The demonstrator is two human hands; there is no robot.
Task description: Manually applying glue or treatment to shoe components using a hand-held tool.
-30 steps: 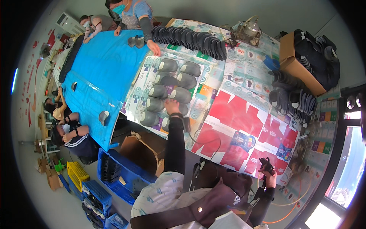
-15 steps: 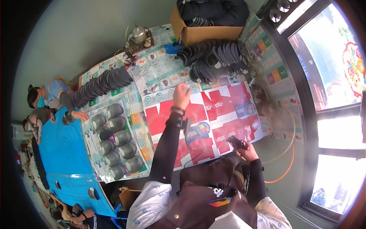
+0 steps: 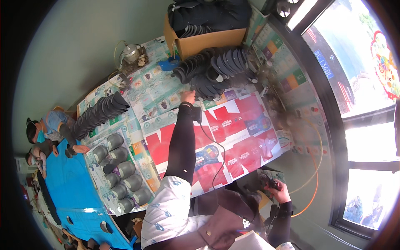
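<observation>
My left hand (image 3: 188, 96) reaches across the table to the near left edge of a pile of dark curved, cup-like pieces (image 3: 208, 85). Its fingers are curled in at the pile; whether a piece is between them is too small to tell. A dark strap and a small box with a cord are at that wrist. Low on the right, off the table's front edge, my right hand (image 3: 280, 192) is closed around a dark spray gun (image 3: 268, 181). Printed red and white card sheets (image 3: 233, 125) lie flat on the table between my hands.
Grey domed pieces (image 3: 133, 182) lie in rows at left, beside a nested dark row (image 3: 100, 114). A cardboard box (image 3: 208, 41) of dark pieces and a metal pot (image 3: 130, 53) stand behind. An orange hose (image 3: 317, 183) hangs at right. A co-worker's hand (image 3: 80, 148) is far left.
My left hand has moved forward from above the red sheets to the dark pile. My right hand has drawn back off the sheets with the spray gun. The view has shifted.
</observation>
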